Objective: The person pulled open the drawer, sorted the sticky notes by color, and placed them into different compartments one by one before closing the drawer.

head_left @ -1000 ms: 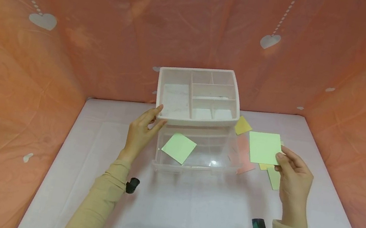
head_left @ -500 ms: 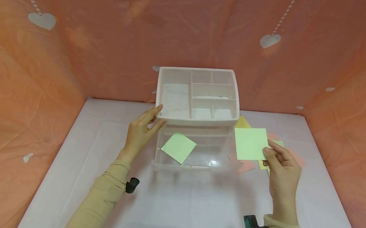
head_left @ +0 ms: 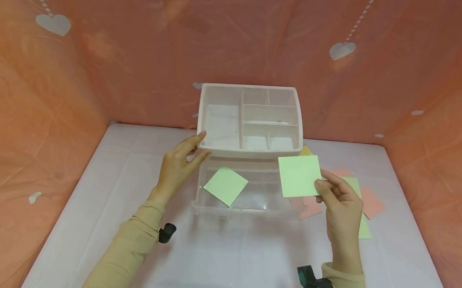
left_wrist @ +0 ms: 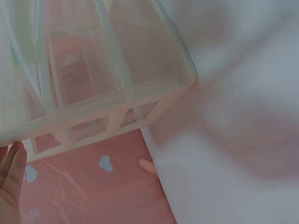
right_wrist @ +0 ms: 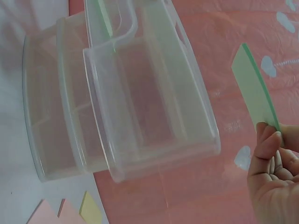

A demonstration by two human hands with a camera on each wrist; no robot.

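Note:
A small plastic drawer organizer [head_left: 241, 152] has a white compartmented top tray and a clear drawer [head_left: 259, 194] pulled out at the front. My left hand [head_left: 177, 165] holds the organizer's front left corner, thumb at the front and fingertips at the rim. In the left wrist view, the fingers [left_wrist: 14, 168] lie fairly straight against its edge. One light green sticky note pad [head_left: 226, 186] lies inside the open drawer. My right hand [head_left: 341, 211] pinches another light green sticky note pad [head_left: 298, 175] between thumb and fingers, above the drawer's right end.
Pink sticky notes [head_left: 371, 203], a green one [head_left: 365, 228] and a yellow one [head_left: 306, 151] lie on the white tabletop [head_left: 227, 276] right of the organizer. Orange cloth [head_left: 174, 43] with white hearts hangs behind and at the sides.
My right hand has moved left with the green sticky note pad, from over the loose notes to the drawer's right end. My left hand has stayed at the organizer's corner.

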